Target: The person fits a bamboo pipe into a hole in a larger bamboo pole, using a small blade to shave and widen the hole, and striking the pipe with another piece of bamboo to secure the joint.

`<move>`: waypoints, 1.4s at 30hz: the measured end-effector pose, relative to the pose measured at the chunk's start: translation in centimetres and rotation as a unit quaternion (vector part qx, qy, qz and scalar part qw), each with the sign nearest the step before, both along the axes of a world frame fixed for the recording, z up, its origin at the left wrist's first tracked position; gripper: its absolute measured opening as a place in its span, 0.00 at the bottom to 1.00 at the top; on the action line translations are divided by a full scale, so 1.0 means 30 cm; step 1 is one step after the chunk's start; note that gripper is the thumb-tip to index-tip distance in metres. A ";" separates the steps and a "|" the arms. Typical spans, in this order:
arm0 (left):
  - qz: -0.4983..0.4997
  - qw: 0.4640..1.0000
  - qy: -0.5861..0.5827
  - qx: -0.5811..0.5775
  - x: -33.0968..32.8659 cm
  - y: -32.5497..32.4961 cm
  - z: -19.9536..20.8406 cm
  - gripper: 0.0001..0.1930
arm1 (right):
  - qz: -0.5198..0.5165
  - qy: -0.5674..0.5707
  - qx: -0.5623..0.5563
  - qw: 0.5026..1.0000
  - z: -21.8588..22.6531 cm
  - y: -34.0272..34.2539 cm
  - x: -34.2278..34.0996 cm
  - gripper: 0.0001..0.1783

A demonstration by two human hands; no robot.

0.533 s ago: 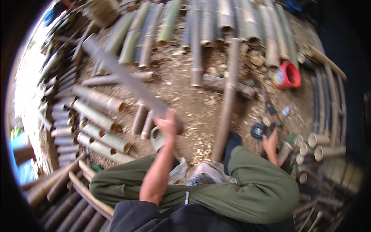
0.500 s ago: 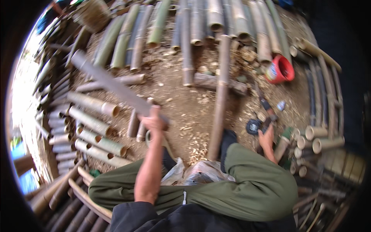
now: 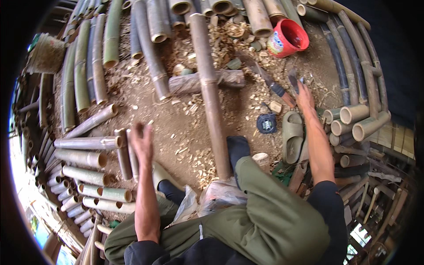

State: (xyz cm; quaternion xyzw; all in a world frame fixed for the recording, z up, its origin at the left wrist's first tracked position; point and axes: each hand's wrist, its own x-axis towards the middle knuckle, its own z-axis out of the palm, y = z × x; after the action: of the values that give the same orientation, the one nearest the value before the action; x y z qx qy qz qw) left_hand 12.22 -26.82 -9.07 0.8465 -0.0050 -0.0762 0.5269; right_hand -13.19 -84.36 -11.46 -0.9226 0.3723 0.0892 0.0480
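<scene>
My left hand (image 3: 141, 143) is empty, fingers slightly blurred and apart, beside two short upright-looking bamboo pieces (image 3: 123, 154). Just left of it lies a brown bamboo tube (image 3: 88, 142). At the right, my right hand (image 3: 304, 98) is closed around a short dark tool (image 3: 293, 78); its kind is not clear. A long knife (image 3: 277, 89) with a dark-wrapped handle lies on the ground nearby. Between my legs and the wooden block (image 3: 221, 81), a long bamboo pole (image 3: 206, 88) rests across the block, its near end by a plastic bag (image 3: 221, 196).
A black round tape measure (image 3: 266, 123) and an olive slipper (image 3: 292, 137) lie near my right arm. Beyond stands a red bucket (image 3: 289, 39). Bamboo tubes (image 3: 95, 172) are laid in rows at left, and more bamboo (image 3: 354, 114) is stacked at right. Wood chips cover the ground.
My left hand has let go of the bamboo tube, which now lies at the left among the others. My right hand has reached farther forward with the dark tool. The view has shifted.
</scene>
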 end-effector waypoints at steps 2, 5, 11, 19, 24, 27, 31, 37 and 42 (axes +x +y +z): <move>-0.162 0.960 0.211 -0.081 -0.102 -0.196 0.012 0.35 | -0.013 -0.032 -0.006 0.999 -0.021 0.023 0.063 0.36; -0.158 0.933 0.291 -0.143 -0.214 -0.444 -0.033 0.41 | -0.019 -0.086 -0.019 0.996 -0.022 0.058 0.154 0.33; -0.141 0.857 0.398 -0.296 -0.218 -0.559 -0.125 0.37 | 0.124 -0.034 0.031 0.991 -0.002 0.241 0.189 0.31; -0.162 0.814 0.447 -0.334 -0.187 -0.532 -0.186 0.34 | 0.083 -0.146 0.064 0.984 0.301 0.335 0.077 0.23; -0.058 0.987 0.150 0.031 -0.314 -0.641 -0.087 0.44 | -0.210 -0.184 0.331 0.902 0.647 0.293 -0.104 0.21; -0.089 0.980 0.168 0.058 -0.330 -0.618 -0.102 0.41 | -0.158 -0.216 0.362 0.893 0.741 0.212 -0.120 0.20; -0.116 0.965 0.233 0.012 -0.359 -0.590 -0.102 0.38 | 0.078 -0.119 -0.068 0.987 0.800 -0.004 0.003 0.24; -0.091 0.968 0.230 -0.035 -0.370 -0.540 -0.093 0.39 | 0.095 0.137 -0.153 0.974 0.810 -0.012 0.402 0.23; -0.047 0.984 0.169 0.017 -0.460 -0.551 -0.118 0.40 | 0.047 0.155 -0.118 0.980 0.790 0.011 0.380 0.25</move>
State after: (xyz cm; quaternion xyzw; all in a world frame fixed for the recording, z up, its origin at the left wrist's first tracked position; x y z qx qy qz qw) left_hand -1.59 -43.35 -12.63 0.8293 0.0455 -0.2430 0.5011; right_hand -1.80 -84.02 12.23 -0.9132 0.3395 0.1887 -0.1235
